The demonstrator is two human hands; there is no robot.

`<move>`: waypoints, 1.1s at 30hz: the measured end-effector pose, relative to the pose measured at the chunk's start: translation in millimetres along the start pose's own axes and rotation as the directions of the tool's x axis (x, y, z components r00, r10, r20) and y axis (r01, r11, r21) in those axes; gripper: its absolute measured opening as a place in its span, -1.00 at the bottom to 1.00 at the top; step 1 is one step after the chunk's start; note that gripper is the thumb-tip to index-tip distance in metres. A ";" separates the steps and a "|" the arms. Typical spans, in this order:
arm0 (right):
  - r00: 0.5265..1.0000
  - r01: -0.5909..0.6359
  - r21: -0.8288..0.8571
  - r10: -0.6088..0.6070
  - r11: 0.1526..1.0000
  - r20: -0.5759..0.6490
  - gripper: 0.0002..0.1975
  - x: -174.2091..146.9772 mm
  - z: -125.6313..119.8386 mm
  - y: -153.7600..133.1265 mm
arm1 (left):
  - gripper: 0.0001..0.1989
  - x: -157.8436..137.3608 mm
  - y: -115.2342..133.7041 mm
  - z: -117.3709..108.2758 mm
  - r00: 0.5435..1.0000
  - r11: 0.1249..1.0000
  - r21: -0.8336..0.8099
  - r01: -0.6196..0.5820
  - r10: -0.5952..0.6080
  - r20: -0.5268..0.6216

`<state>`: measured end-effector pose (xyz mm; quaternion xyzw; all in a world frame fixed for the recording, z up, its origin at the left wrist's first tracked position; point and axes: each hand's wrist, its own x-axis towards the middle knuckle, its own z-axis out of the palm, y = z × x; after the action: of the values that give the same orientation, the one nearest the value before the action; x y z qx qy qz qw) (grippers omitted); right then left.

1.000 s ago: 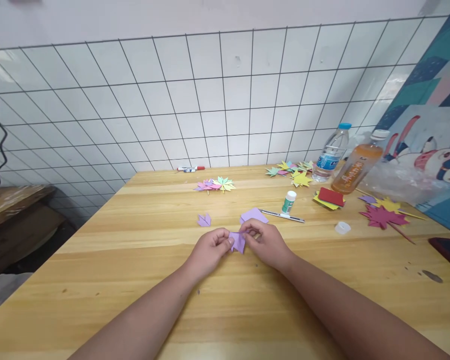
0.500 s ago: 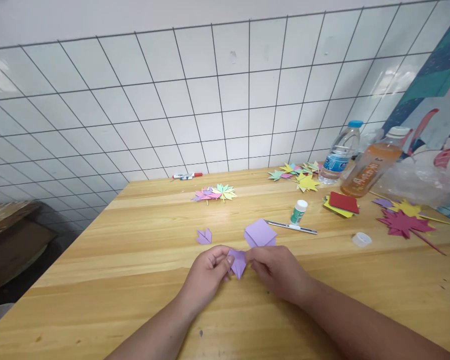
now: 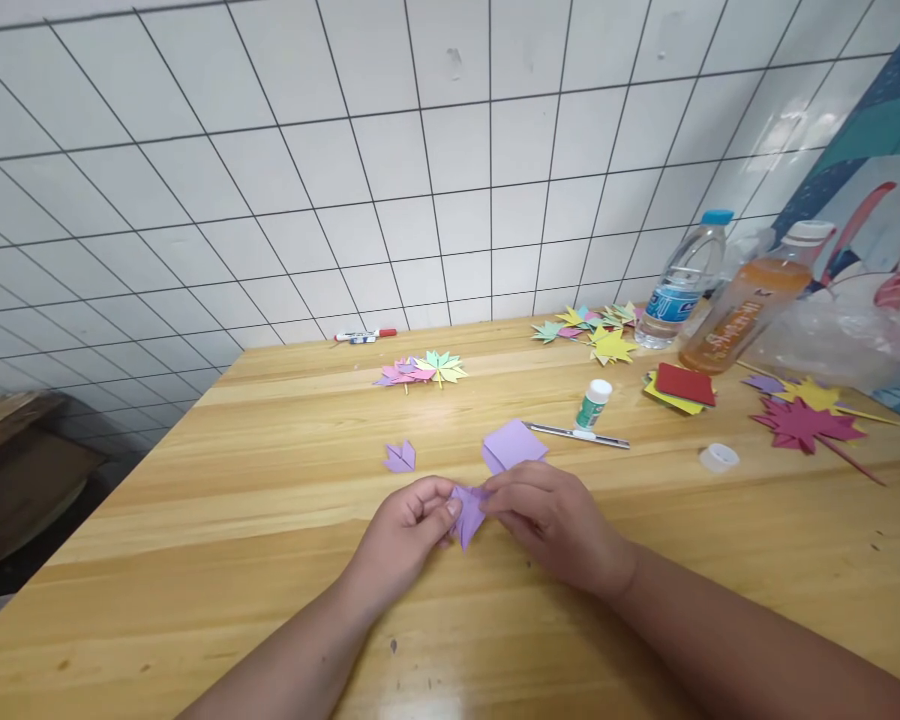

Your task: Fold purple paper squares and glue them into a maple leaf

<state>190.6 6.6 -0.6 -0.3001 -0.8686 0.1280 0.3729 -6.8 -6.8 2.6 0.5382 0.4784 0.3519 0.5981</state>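
The left hand (image 3: 403, 532) and right hand (image 3: 562, 520) both pinch the purple origami piece (image 3: 467, 518), apparently mid-fold. The next crease seems to call for aligned edges, pressed flat.

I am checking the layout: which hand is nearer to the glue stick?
Right. The right hand is on the near side of the glue stick, slightly to its left; the left hand is also on the near side, but much farther left.
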 end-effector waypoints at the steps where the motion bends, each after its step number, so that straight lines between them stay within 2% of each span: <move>1: 1.000 0.018 0.002 -0.018 1.000 -0.006 -0.87 0.4 -1.2 -1.2 | -0.74 -0.3 0.0 0.3 1.000 1.000 0.002 -0.004 0.004 0.002; 6: 0.996 0.060 -0.033 -0.057 0.998 0.068 -0.86 1.0 -4.7 -6.1 | -0.75 -1.9 -2.4 0.4 1.000 0.998 0.051 -0.024 0.023 0.014; 10: 0.996 -0.023 -0.076 0.029 0.997 0.084 -0.83 0.4 -3.4 -7.0 | -0.76 -2.7 -1.7 0.5 1.000 0.996 0.089 -0.024 0.022 0.022; 20: 0.984 -0.146 0.128 0.132 0.981 0.117 -0.83 4.7 -0.5 -3.5 | -0.79 -4.4 -1.7 3.3 0.998 0.988 0.142 -0.053 0.047 0.046; 23: 0.986 -0.144 0.181 0.125 0.973 0.110 -0.90 3.8 1.0 -2.2 | -0.77 -3.9 -1.1 3.4 0.998 0.986 0.159 -0.053 0.046 0.048; 33: 0.979 -0.186 0.172 0.167 0.967 0.118 -0.91 1.6 1.3 -3.2 | -0.72 -5.1 3.8 4.9 0.998 0.978 0.200 -0.059 0.051 0.049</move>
<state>187.4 5.1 0.8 -0.3338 -0.8411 0.2551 0.3407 -3.3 -12.3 7.2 0.6166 0.4834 0.3061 0.5408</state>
